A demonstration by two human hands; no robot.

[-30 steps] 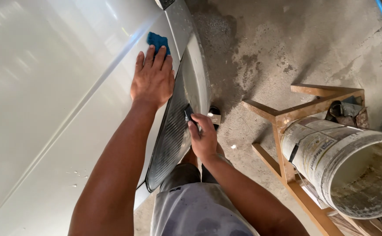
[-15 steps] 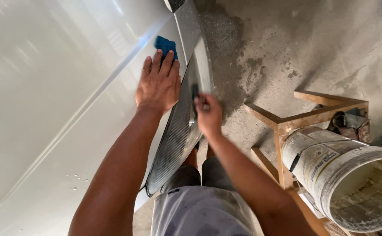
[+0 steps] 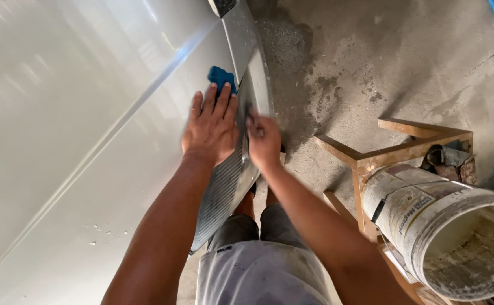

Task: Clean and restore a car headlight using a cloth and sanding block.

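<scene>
Surroundings: dirty white bucket lying in a wooden stand on concrete floor, right of the ribbed grille.
Blue cloth: on white panel, under left hand fingertips, fingers flat, spread.
Right hand: blurred, closed on a small dark tool at grille edge.

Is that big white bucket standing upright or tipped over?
Tipped. The bucket lies on its side on the wooden stand, its open mouth facing sideways, showing a grimy inside.
</scene>
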